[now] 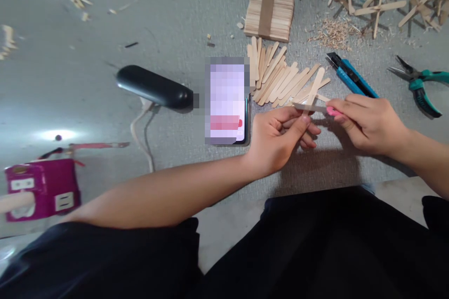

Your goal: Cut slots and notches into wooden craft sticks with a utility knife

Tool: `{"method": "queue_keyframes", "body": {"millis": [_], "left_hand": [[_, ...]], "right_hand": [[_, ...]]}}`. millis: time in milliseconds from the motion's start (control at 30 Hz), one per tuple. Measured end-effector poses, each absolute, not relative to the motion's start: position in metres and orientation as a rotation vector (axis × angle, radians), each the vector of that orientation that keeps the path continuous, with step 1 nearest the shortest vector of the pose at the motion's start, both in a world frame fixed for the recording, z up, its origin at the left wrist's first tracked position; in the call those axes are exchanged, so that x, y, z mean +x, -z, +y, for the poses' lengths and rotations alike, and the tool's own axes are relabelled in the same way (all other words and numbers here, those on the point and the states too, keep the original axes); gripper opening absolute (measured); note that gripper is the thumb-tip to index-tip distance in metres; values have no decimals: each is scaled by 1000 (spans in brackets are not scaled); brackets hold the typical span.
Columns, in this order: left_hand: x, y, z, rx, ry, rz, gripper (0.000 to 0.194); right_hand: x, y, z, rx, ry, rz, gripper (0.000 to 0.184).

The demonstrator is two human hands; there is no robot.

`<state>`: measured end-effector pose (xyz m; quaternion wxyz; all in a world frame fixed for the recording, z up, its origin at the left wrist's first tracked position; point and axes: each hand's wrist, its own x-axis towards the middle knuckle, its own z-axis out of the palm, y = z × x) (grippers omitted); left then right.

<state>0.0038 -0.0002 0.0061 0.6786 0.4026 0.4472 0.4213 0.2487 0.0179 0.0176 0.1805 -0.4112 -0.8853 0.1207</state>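
Note:
Pinched in my left hand (280, 135) is a wooden craft stick (316, 85), its rounded end pointing up and away. My right hand (368, 119) grips the pink handle of a small knife (314, 107). The blade points left and crosses the stick just above my left thumb; whether it cuts into the wood I cannot tell. Just beyond my hands lies a fanned row of loose craft sticks (280, 74). A bundle of craft sticks (280, 14) with a brown paper band sits behind them.
Left of my hands lies a phone (227, 98) with a blurred screen. A black elongated case (154, 86) trails a cable. On the right are a blue box cutter (354, 74) and pliers (417, 84). Wood shavings (336, 32) and crossed sticks (380, 8) cover the far right. A purple socket box (42, 187) stands lower left.

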Motion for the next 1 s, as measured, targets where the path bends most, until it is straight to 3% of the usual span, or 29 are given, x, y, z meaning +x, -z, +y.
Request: {"method": "queue_keyframes", "body": {"millis": [333, 567, 800, 1000], "left_hand": [[3, -4, -2, 866, -932, 988, 41], [2, -4, 0, 920, -925, 998, 42], [1, -5, 0, 888, -920, 998, 40], [3, -5, 1, 847, -950, 951, 34]], "right_hand": [[256, -22, 26, -1151, -140, -2261, 29], [246, -14, 14, -1165, -241, -2525, 43], [257, -14, 26, -1240, -77, -2384, 34], [246, -7, 17, -1154, -85, -2502, 42]]}}
